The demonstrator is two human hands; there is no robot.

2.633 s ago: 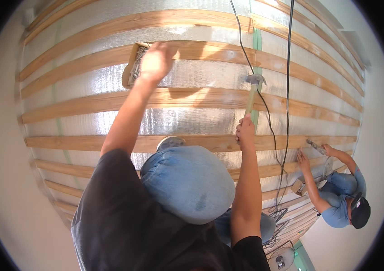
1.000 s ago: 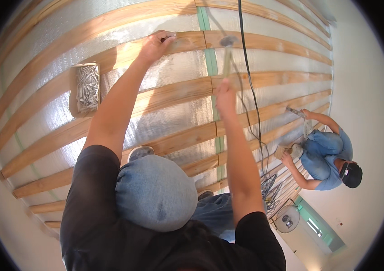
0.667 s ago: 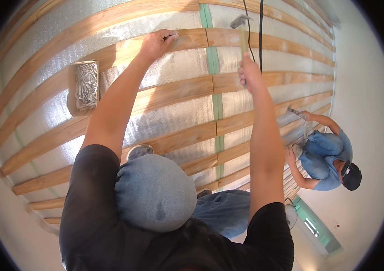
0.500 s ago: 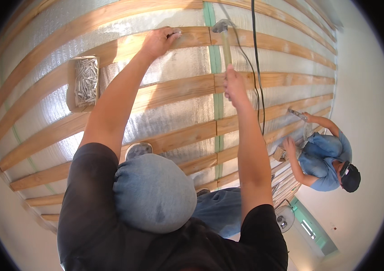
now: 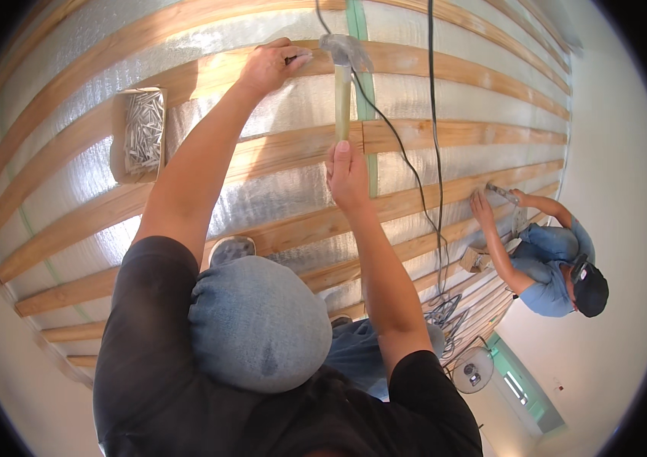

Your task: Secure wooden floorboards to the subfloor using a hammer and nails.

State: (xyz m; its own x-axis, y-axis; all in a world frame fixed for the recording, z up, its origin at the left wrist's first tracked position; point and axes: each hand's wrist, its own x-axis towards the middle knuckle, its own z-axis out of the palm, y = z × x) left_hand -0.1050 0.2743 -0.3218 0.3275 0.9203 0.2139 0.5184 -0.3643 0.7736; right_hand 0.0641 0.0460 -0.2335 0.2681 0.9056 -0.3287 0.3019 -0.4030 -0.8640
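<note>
My left hand [image 5: 271, 67] rests on a wooden batten [image 5: 224, 72], its thumb and fingers pinched on what looks like a nail, mostly hidden by the fingertips. Just right of those fingertips is the blurred metal head of a hammer [image 5: 343, 90], over the same batten. My right hand [image 5: 348, 177] is wrapped round the lower end of its pale handle. An open cardboard box [image 5: 119, 145] full of loose nails [image 5: 143, 129] lies across the battens left of my left forearm.
Silvery foil sheeting [image 5: 277, 194] shows between parallel battens. Black cables [image 5: 436, 114] cross them right of the hammer. At the right a co-worker [image 5: 544, 259] crouches with a hammer, beside a small box [image 5: 476, 259]. A fan [image 5: 473, 371] and coiled cables [image 5: 449, 316] are at lower right.
The hammer and my right hand have moved left, bringing the hammer head close to my left fingertips. My left hand stays in nearly the same place. The co-worker's nearer hand has moved onto a batten.
</note>
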